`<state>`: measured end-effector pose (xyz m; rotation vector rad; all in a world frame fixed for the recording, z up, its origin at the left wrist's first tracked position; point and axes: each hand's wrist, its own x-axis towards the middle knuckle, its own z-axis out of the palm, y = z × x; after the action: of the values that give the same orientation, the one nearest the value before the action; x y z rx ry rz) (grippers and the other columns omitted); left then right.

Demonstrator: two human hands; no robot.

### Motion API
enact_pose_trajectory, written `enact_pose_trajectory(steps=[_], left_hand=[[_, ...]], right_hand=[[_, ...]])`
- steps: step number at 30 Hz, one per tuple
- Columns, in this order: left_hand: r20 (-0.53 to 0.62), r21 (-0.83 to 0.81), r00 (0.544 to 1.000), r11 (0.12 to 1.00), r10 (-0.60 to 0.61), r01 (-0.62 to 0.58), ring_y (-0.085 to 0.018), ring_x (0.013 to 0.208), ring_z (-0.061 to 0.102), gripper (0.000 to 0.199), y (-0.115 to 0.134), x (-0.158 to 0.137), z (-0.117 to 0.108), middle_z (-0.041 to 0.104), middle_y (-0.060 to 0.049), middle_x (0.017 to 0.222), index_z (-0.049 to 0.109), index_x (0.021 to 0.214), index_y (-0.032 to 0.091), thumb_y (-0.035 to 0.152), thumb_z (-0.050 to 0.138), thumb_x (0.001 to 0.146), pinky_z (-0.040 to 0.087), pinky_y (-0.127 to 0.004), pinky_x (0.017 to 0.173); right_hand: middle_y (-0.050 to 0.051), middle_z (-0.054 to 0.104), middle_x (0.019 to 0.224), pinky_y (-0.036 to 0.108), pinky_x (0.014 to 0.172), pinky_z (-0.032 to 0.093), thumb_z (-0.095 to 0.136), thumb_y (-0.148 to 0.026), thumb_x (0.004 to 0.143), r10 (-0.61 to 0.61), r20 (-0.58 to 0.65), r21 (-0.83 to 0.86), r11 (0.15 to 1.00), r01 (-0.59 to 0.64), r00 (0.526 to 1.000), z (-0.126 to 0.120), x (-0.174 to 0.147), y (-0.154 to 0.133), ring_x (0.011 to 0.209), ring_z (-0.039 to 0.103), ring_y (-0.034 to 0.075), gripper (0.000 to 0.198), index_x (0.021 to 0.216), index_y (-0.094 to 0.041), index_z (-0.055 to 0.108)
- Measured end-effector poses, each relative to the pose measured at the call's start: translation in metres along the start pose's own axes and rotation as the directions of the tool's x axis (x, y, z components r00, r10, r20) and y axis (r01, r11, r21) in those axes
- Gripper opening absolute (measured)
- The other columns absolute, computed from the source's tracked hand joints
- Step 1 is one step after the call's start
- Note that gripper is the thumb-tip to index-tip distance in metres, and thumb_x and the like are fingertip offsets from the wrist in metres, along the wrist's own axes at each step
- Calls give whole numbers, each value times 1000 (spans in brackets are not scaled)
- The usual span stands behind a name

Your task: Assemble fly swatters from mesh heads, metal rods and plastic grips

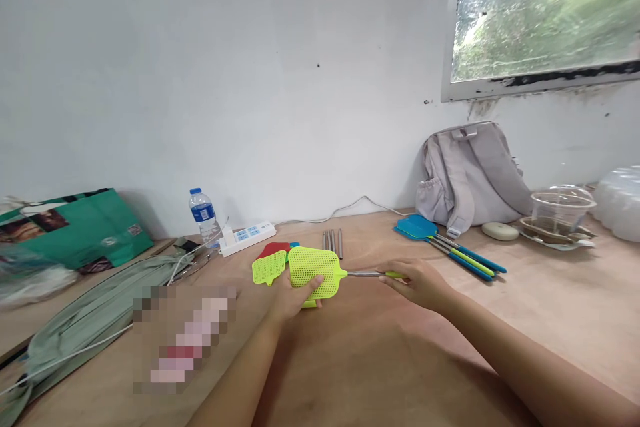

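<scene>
My left hand (pixel 290 297) grips the perforated head of a yellow-green fly swatter (pixel 313 267), its thumb lying across the mesh. My right hand (pixel 417 282) is closed around the yellow-green handle at the other end of the swatter's metal rod. Beside my left hand lies a loose yellow-green swatter head (pixel 269 267), with a red swatter head (pixel 273 249) partly hidden behind it. Several metal rods (pixel 333 243) lie beyond the swatter. To the right, several swatters with blue heads (pixel 416 227) and blue or yellow-green handles lie stacked together.
A white power strip (pixel 249 238) and a water bottle (pixel 203 213) stand by the wall. On the left are a green bag (pixel 95 227) and grey-green cloth (pixel 100 310). At right sit a grey backpack (pixel 473 177), a round beige object (pixel 500 231) and a clear plastic cup (pixel 560 207).
</scene>
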<state>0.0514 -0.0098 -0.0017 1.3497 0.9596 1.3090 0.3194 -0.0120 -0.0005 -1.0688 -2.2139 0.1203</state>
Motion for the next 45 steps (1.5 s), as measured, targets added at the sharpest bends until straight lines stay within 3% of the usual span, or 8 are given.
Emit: enact_pose_trajectory(steps=[15, 21, 24, 28, 34, 38, 40, 45], left_hand=[[-47, 15, 994, 995, -97, 97, -20, 53, 63, 33, 5, 2, -5, 66, -7, 72, 57, 76, 13, 27, 77, 53, 51, -29, 36], [-159, -71, 987, 997, 16, -27, -17, 60, 62, 43, 3, 15, -22, 63, -4, 86, 49, 92, 19, 38, 70, 59, 51, -29, 44], [-297, 118, 943, 986, 152, -122, -14, 56, 60, 32, -2, 22, -42, 61, -2, 86, 49, 88, 20, 41, 60, 66, 49, -28, 54], [-432, 580, 846, 815, 311, -3, -12, 51, 54, 11, -7, 24, -60, 60, 1, 80, 53, 76, 21, 29, 53, 68, 42, -25, 56], [-508, 642, 802, 759, 315, 108, -15, 52, 51, 6, -11, 25, -69, 60, 0, 72, 52, 70, 22, 25, 49, 67, 36, -25, 55], [-527, 653, 792, 743, 307, 147, -17, 58, 52, 5, -12, 27, -71, 61, -1, 73, 51, 68, 22, 23, 47, 66, 35, -25, 55], [-515, 665, 799, 732, 311, 144, -19, 62, 53, 5, -13, 28, -71, 61, -2, 74, 51, 66, 22, 23, 46, 66, 35, -25, 56], [-384, 729, 865, 681, 322, 70, -19, 61, 51, 7, -15, 28, -68, 58, -2, 68, 51, 62, 21, 24, 45, 66, 35, -26, 57]], right_hand=[[4, 67, 79, 27, 61, 43, 45, -36, 81, 53, 97, 131, 989, -66, 994, 3, 2, -10, 70, 59, 17, 22, 89, -24, 61], [7, 62, 99, 30, 76, 43, 43, -24, 81, -111, 123, 103, 990, 98, 986, 0, 1, 5, 91, 56, 19, 25, 102, -23, 57], [7, 64, 92, 30, 69, 45, 45, -27, 80, 36, -25, 20, 999, -36, 999, -6, 1, 36, 82, 58, 19, 22, 99, -22, 54], [7, 64, 77, 30, 63, 43, 44, -32, 79, 220, -257, -137, 956, -261, 941, -25, -8, 90, 71, 58, 20, 16, 83, -20, 55], [13, 66, 76, 35, 62, 38, 48, -33, 75, 517, -392, -460, 606, -649, 761, -46, -39, 139, 76, 58, 28, 22, 79, -21, 65], [15, 65, 81, 38, 62, 38, 47, -29, 74, 557, -417, -472, 542, -695, 718, -46, -45, 143, 79, 58, 31, 24, 81, -21, 68], [16, 64, 85, 39, 66, 40, 46, -25, 73, 491, -455, -459, 586, -668, 743, -43, -41, 139, 83, 57, 31, 25, 85, -19, 67], [10, 60, 91, 36, 81, 40, 43, -19, 74, 212, -349, -389, 854, -346, 913, -18, -15, 102, 89, 54, 24, 23, 88, -18, 62]])
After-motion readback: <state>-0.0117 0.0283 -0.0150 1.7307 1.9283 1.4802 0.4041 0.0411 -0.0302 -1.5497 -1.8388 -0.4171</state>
